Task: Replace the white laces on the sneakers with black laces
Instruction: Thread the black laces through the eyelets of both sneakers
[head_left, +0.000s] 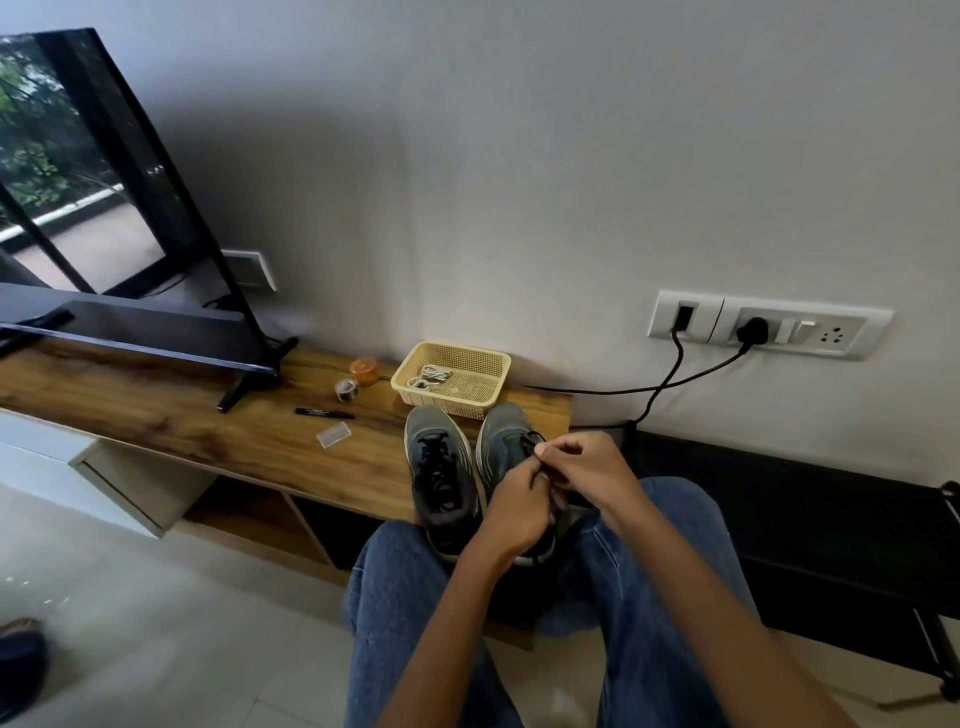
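Sneakers, grey, paired at the wooden bench's (156, 415) near right edge: left sneaker (440, 470) black-laced; right sneaker (506, 441) worked, black lace pinched by left hand (519, 512) and right hand (587, 470). White laces (428, 378) coiled in woven yellow basket (457, 402) behind.

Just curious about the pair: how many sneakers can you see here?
2. The left sneaker lies on the wooden shelf, black laces in. The right sneaker lies beside it, partly hidden behind the left hand and right hand working its lace.

L hand (519, 512) curled, pinch grip | R hand (584, 467) curled, pinching
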